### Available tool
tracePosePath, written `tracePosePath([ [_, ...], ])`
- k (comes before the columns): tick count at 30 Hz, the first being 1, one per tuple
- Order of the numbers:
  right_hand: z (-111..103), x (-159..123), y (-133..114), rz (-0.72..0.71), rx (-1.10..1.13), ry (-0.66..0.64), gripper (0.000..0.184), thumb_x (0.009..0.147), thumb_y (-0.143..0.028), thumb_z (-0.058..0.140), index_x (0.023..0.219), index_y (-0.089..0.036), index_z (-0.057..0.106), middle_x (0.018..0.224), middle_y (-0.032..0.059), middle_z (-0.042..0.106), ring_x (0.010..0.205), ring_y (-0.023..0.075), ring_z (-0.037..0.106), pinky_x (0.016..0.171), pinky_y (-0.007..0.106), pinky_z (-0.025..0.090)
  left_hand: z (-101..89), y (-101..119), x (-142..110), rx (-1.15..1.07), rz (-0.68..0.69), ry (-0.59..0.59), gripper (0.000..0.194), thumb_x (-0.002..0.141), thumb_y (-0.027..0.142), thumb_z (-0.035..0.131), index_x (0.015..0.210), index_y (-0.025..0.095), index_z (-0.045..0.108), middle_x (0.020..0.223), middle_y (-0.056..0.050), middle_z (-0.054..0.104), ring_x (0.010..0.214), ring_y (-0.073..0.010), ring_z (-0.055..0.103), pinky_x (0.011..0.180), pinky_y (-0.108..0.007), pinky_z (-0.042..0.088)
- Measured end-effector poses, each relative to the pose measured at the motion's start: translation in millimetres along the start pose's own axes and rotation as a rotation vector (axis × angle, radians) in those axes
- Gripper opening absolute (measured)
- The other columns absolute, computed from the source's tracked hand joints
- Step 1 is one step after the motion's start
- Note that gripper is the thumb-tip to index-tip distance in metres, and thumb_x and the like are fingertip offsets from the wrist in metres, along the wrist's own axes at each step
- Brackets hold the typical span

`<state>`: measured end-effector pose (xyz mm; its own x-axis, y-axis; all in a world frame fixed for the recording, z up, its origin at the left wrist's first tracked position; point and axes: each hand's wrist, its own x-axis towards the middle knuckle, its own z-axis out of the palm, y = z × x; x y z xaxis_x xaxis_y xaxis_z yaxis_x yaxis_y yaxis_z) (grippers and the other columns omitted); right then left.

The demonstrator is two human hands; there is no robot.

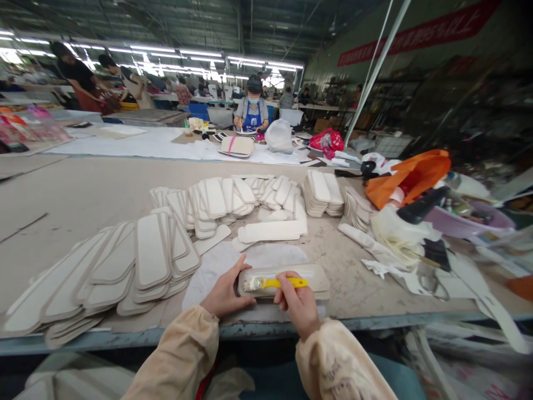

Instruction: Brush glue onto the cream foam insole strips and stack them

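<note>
My right hand [296, 304] grips a yellow-handled brush [275, 283], its pale bristles pointing left over a flat rounded beige piece [317, 276] lying near the table's front edge. My left hand [227, 294] presses on the left end of that piece, fingers curled against it and thumb raised. Under the piece lies a white sheet [216, 266].
Fanned rows of similar flat pieces [150, 261] spread left and behind, with stacks [322, 193] at mid-table. Orange bag [410, 175], purple basin [470, 222] and scraps crowd the right. A person in a blue apron [252, 111] sits across at another table. The table's front edge [375, 321] is near my wrists.
</note>
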<state>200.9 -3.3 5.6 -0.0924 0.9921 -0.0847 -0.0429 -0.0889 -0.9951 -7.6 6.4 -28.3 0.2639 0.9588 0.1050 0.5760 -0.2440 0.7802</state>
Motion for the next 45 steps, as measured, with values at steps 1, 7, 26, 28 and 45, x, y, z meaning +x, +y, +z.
tracePosePath([
  [1,0,1,2,0.008,-0.027,-0.008,0.037,0.084,-0.055,0.051,0.088,-0.018,0.051,0.049,-0.0049,0.053,0.038,0.0078,0.041,0.039,0.019,0.032,0.0,0,0,0.004,0.003,0.002,0.105,0.062,0.039,0.075,0.145,0.019,0.014,0.127,-0.009,0.054,0.115,-0.0242,0.052,0.101,-0.038,0.040],
  [7,-30,1,-6,-0.001,-0.249,0.038,0.036,0.086,-0.054,0.048,0.081,-0.019,0.055,0.046,-0.0047,0.052,0.039,0.0101,0.043,0.042,0.021,0.035,-1.5,2,1,0.077,0.005,0.000,0.087,0.063,0.040,0.073,0.137,0.019,0.034,0.130,-0.010,0.053,0.121,-0.0268,0.049,0.103,-0.037,0.038],
  [26,-143,-12,-33,-0.127,-0.678,0.528,0.053,0.084,-0.060,0.041,0.053,-0.020,0.054,0.051,0.0009,0.059,0.043,0.0132,0.052,0.054,0.027,0.040,1.3,-1,3,0.203,-0.014,0.003,0.073,0.067,0.044,0.068,0.130,0.017,0.044,0.129,-0.012,0.055,0.122,-0.0290,0.049,0.101,-0.037,0.041],
  [28,-139,-12,-33,-0.165,-0.585,0.587,0.050,0.084,-0.061,0.043,0.062,-0.019,0.057,0.050,-0.0003,0.057,0.041,0.0131,0.050,0.050,0.026,0.040,1.4,-2,3,0.213,-0.006,0.006,0.073,0.068,0.044,0.067,0.131,0.017,0.043,0.128,-0.012,0.056,0.121,-0.0286,0.050,0.101,-0.036,0.041],
  [45,-130,-9,-27,-0.119,-0.402,0.621,0.049,0.083,-0.064,0.040,0.081,-0.018,0.057,0.046,-0.0018,0.054,0.040,0.0144,0.049,0.046,0.025,0.039,2.7,-10,2,0.266,0.029,0.018,0.082,0.069,0.045,0.066,0.139,0.019,0.031,0.132,-0.011,0.053,0.120,-0.0277,0.051,0.101,-0.038,0.042],
])
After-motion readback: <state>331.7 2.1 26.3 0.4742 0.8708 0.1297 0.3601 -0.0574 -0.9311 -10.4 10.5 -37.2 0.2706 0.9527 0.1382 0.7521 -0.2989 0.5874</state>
